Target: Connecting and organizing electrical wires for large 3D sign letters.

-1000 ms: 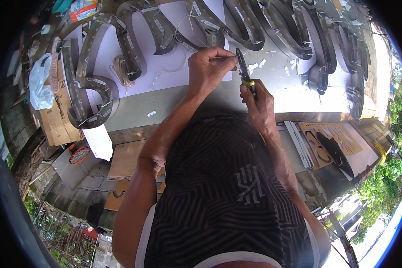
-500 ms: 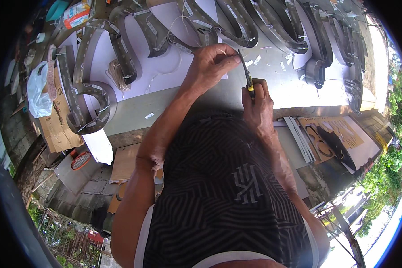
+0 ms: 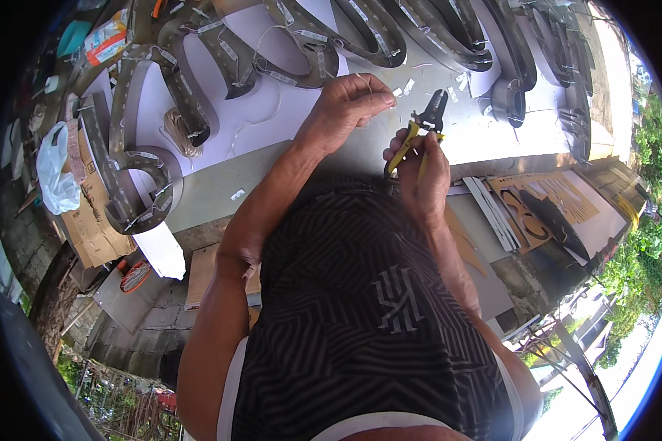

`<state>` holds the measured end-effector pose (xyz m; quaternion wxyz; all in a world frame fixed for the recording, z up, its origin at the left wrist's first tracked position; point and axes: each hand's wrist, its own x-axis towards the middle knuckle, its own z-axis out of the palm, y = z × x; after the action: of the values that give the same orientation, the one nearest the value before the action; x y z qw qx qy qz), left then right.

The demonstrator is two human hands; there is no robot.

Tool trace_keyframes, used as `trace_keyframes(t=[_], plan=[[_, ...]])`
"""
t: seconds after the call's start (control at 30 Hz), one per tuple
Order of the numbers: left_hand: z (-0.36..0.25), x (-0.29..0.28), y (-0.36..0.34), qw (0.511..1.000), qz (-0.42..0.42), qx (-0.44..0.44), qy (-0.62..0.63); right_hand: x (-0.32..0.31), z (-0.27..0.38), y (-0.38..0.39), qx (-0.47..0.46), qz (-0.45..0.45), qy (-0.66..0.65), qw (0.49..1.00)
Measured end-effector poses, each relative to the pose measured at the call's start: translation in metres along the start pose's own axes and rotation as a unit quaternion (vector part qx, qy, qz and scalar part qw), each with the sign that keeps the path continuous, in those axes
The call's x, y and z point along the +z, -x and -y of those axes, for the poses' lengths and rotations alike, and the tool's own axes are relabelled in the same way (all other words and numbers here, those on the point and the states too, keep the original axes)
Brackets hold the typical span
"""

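Observation:
My left hand (image 3: 347, 112) is over the worktable, thumb and fingers pinched on a thin white wire (image 3: 363, 79). The wire's end by the fingertips is too small to make out clearly. To its right, my right hand (image 3: 428, 170) is closed round the yellow handles of a wire stripper (image 3: 431, 116), whose dark jaws point up and away, apart from the left fingertips. Beyond both hands lie curved grey metal channel letters (image 3: 360, 48) with small white light modules wired along their inner walls. A loose white wire (image 3: 261, 117) curls over the white sheet left of my left hand.
A coil of pale wire (image 3: 176, 134) lies among the letters at left. Small white scraps (image 3: 408, 87) are scattered on the grey tabletop (image 3: 265, 165). A plastic bag (image 3: 57, 173) and cardboard box (image 3: 95, 213) stand at far left. Cut-out boards (image 3: 541, 209) lie at right, below table level.
The wire stripper has moved right, away from my left fingertips, and turned from edge-on to broadside. My left hand still pinches the wire. The whole view has shifted slightly.

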<state>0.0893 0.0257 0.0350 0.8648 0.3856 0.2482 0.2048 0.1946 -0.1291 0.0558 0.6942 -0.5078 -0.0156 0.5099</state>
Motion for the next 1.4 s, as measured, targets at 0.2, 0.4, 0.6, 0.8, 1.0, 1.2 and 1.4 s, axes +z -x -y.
trace_keyframes(t=[0.2,0.4,0.6,0.8,1.0,1.2,1.4], plan=[[-0.005,-0.019,0.012,0.998,0.026,-0.051,-0.018,-0.019,0.022,-0.013,-0.098,-0.029,0.214,0.972],[-0.002,-0.021,0.017,0.994,0.02,-0.108,0.004,0.017,0.029,-0.016,-0.328,0.095,0.572,0.745],[0.0,-0.025,0.019,0.991,0.025,-0.135,0.006,0.022,0.019,-0.019,-0.338,0.111,0.585,0.729],[0.001,-0.022,0.02,0.992,0.023,-0.125,-0.024,0.022,0.022,-0.024,-0.397,0.12,0.612,0.673],[-0.009,-0.021,0.022,0.983,0.053,-0.084,-0.152,0.02,0.026,-0.023,-0.369,0.123,0.612,0.689],[-0.01,-0.019,0.022,0.959,0.038,0.009,-0.282,0.019,0.028,-0.021,-0.238,0.11,0.557,0.788],[-0.007,-0.014,0.025,0.911,-0.004,0.113,-0.396,0.012,0.022,-0.023,-0.036,0.073,0.43,0.899]])
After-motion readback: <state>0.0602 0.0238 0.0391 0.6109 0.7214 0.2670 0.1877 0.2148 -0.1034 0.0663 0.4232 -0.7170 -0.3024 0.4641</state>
